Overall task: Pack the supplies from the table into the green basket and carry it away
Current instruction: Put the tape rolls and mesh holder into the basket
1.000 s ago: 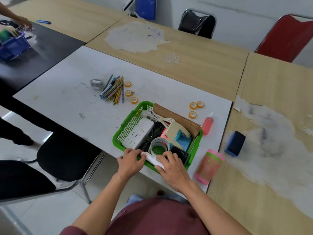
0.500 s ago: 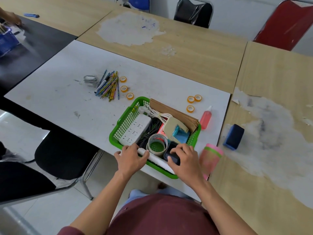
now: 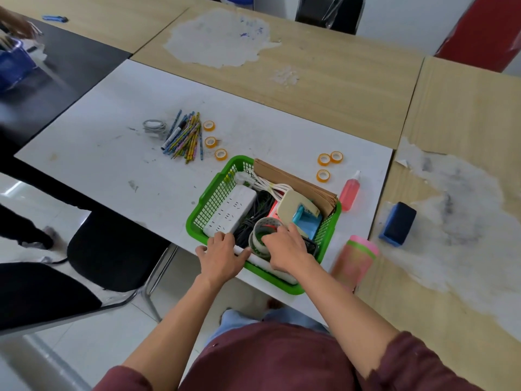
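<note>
A black padded chair with metal legs [image 3: 112, 249] stands at 9 o'clock on a white tiled floor [image 3: 84, 348]. At 10 o'clock a black tabletop [image 3: 76, 69] bears a blue plastic basket [image 3: 12, 66]. A pale wooden table with a worn white patch [image 3: 338, 80] runs across 12 o'clock, with a black chair back [image 3: 329, 12] behind it. A red chair [image 3: 485, 29] shows at 1 o'clock.

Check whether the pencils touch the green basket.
Apart. The head view shows bare white table between the pencils and the basket.
</note>
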Tool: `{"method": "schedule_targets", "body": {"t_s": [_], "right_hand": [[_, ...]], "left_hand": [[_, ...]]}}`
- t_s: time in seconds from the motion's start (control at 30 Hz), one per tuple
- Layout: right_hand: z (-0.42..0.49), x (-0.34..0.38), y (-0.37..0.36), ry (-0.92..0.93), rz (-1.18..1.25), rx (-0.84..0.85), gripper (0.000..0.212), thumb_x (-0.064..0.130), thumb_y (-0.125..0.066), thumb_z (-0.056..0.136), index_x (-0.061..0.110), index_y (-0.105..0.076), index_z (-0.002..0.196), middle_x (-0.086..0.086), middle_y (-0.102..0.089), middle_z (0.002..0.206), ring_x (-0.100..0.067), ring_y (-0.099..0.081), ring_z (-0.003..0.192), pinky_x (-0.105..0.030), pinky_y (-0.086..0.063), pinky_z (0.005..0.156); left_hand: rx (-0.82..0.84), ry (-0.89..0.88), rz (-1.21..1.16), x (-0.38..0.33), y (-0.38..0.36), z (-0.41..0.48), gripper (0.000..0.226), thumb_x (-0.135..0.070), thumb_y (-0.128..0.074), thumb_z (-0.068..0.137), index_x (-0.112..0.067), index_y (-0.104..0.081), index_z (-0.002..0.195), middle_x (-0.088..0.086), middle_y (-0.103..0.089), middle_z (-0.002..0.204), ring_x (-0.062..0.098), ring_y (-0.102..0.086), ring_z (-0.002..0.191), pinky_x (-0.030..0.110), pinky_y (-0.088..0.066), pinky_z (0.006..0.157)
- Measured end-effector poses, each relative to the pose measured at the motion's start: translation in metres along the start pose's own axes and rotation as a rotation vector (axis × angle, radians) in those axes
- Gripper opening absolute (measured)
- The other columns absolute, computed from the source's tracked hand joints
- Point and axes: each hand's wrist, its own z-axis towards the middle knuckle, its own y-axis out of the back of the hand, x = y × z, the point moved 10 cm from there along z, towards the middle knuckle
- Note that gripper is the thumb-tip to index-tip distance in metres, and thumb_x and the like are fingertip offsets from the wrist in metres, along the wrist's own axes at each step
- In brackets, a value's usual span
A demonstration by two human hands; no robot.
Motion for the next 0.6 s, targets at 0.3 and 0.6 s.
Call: {"method": "schedule_targets", "body": {"t_s": [0.3, 0.6], "right_hand": [[0.011, 0.013, 0.000, -0.039, -0.078, -0.066, 0.011, 0.014, -0.057, 0.092, 0.020, -0.066, 0.094, -0.008, -0.073, 0.105, -0.031, -0.045, 0.130, -0.044, -0.026, 0.103], [-0.005, -0.004, -0.013, -0.022, 0.041, -0.138, 0.007, 0.016, -0.061, 0.087, 0.023, -0.060, 0.090, -0.003, -0.068, 0.106, -0.030, -0.043, 0.122, -0.046, -0.022, 0.096]], "left_hand": [[0.006, -0.027, -0.026, -0.001, 0.010, 0.007, 0.034, -0.052, -0.053, 0.094, -0.019, -0.053, 0.085, -0.001, -0.060, 0.078, 0.022, -0.053, 0.088, 0.040, -0.022, 0.078], [0.095, -0.141, -0.063, -0.009, 0.006, 0.007, 0.021, -0.041, -0.054, 0.096, -0.023, -0.057, 0.087, -0.004, -0.065, 0.084, 0.017, -0.056, 0.083, 0.038, -0.019, 0.076]]}}
